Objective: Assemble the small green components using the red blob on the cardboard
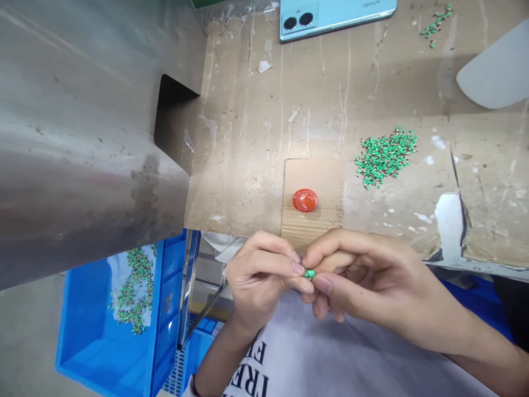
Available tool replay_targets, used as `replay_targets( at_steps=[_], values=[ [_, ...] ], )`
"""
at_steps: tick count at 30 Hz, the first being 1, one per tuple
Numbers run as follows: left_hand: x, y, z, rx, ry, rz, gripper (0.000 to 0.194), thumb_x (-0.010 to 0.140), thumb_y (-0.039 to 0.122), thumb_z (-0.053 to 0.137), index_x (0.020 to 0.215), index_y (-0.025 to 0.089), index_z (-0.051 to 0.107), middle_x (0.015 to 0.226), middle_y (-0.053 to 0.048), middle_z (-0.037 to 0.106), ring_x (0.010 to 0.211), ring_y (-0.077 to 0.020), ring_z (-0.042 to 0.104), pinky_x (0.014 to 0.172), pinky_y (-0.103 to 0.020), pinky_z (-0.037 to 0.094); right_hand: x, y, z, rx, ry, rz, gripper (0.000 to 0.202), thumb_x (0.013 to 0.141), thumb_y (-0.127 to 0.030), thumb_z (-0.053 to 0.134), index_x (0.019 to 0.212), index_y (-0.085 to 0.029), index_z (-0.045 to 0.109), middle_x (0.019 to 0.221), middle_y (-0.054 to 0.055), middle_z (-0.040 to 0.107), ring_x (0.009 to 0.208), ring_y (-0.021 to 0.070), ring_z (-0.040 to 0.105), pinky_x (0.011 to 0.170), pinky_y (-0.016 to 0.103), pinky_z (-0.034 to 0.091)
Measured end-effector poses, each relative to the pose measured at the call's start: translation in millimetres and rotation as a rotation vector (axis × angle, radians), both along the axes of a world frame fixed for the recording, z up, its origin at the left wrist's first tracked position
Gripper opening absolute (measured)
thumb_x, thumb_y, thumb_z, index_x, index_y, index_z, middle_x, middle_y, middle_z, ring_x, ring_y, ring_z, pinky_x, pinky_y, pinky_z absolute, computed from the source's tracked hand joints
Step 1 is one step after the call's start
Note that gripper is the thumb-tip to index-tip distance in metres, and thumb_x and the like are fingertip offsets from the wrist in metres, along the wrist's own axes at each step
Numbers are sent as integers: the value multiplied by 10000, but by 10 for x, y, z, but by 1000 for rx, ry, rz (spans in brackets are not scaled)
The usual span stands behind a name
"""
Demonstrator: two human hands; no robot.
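Fingertip to fingertip, my left hand [264, 270] and my right hand [367, 281] meet just off the table's near edge. Pinched between them is a small green piece [309, 273], partly covered by the fingers, so its exact kind is unclear. Both hands are closed around it. Beyond them a small red-orange dish [305, 200] with something glossy inside sits on a cardboard square [314, 171]. To its right lies a pile of small green pieces with dark and pale ends [386, 157].
A light blue phone [339, 19] lies at the table's back, with a few green pieces [437, 25] to its right. A white rounded object [496, 71] juts in from the right. A large metal housing [91, 127] fills the left, above a blue crate [95, 353] holding more green pieces.
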State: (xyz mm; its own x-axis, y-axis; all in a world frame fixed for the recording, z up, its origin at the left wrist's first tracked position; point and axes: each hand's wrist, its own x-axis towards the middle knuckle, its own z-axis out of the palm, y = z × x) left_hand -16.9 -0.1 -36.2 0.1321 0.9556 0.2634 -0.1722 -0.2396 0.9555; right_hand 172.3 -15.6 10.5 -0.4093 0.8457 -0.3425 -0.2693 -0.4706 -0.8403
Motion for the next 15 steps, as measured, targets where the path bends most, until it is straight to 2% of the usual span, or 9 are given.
replay_targets(
  at_steps=[2,5,8,11,15],
  values=[
    [0,8,0,-5,-11,-8,180,925,300,997,849,234,849,842,27,775,680,-91,743,631,-169,624,-17,5,-20,25,-10,-18,273,1067,-442,811,1027,-189,717,707,24,795,579,122,704,548,201,578],
    [-8,19,20,-72,-40,-31,201,881,309,1033,1000,250,883,855,25,800,690,-93,739,628,-160,605,-28,-13,-68,123,-72,-83,173,1076,-350,792,1022,-199,728,700,8,796,582,129,737,560,202,601],
    [-39,31,99,-140,3,-87,256,879,299,1034,1084,236,895,887,-4,826,709,-105,743,619,-161,597,4,-51,-123,393,-250,-162,33,1041,-191,772,1054,-220,763,786,6,843,618,135,786,604,204,652],
    [-84,40,217,-104,112,-124,187,907,271,1011,1044,209,899,897,-31,831,727,-124,746,682,-193,637,65,-75,-161,679,-414,-166,232,1011,-63,729,1129,-258,779,888,6,883,668,145,828,661,202,693],
    [-126,36,342,-114,186,-152,135,933,245,982,1022,199,892,875,-36,828,694,-132,740,649,-206,639,134,-68,-190,847,-481,-78,374,997,6,664,1215,-286,750,949,16,905,760,178,876,746,236,733]
  ],
)
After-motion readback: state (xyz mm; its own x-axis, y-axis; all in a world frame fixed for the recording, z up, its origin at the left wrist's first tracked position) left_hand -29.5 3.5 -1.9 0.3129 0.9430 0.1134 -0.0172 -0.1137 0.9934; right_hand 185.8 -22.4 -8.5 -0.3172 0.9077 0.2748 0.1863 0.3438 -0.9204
